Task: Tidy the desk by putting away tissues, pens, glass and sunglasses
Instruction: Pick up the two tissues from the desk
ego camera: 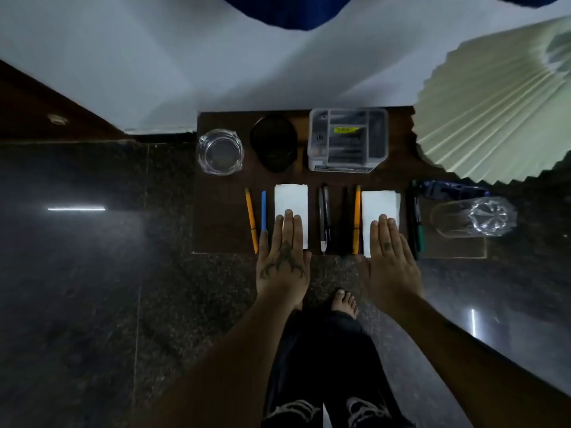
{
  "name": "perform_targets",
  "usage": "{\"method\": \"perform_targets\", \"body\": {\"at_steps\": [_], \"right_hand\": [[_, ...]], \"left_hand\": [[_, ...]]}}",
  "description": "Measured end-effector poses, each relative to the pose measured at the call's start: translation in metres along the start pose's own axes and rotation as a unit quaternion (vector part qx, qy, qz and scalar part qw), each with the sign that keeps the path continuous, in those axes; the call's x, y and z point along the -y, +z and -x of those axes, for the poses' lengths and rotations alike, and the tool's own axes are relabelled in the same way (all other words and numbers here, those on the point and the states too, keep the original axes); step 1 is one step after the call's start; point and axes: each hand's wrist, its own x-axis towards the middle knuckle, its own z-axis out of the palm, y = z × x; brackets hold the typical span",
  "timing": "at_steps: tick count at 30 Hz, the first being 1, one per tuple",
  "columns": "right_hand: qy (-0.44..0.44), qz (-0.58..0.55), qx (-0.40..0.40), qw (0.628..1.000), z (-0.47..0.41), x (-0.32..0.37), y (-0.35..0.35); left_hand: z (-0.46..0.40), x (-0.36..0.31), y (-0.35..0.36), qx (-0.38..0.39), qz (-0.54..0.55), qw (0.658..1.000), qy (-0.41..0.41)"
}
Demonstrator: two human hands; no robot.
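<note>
Two folded white tissues lie on a small dark desk (222, 230): the left tissue (291, 199) and the right tissue (379, 203). My left hand (284, 261) rests flat with its fingertips on the left tissue. My right hand (390, 261) lies flat on the right tissue. An orange pen (251, 220) and a blue pen (263, 211) lie left of the left tissue. Dark pens (324, 217) and another orange pen (357, 217) lie between the tissues. A green marker (418, 230) lies at the right. A clear glass (475, 217) lies on its side. Blue sunglasses (454, 189) sit behind it.
A clear compartment organiser (347, 140) stands at the back of the desk, a dark round case (273, 143) and a glass ashtray (220, 151) to its left. A pleated lampshade (494, 112) overhangs the right. A bare foot (344, 301) shows on the dark floor below.
</note>
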Motion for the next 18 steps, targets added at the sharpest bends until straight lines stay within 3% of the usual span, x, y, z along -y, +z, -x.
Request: {"method": "perform_targets", "body": {"at_steps": [8, 14, 18], "right_hand": [[0.036, 0.009, 0.071, 0.997, -0.009, 0.001, 0.024], [0.061, -0.020, 0.055, 0.996, -0.018, 0.007, 0.016], [0.064, -0.013, 0.045, 0.997, -0.022, 0.008, 0.013]], "left_hand": [[-0.002, 0.009, 0.030, 0.032, -0.014, 0.999, 0.026], [-0.005, 0.008, 0.031, 0.046, -0.017, 0.998, 0.045], [-0.006, 0.004, 0.031, 0.074, 0.001, 0.997, 0.003]]}}
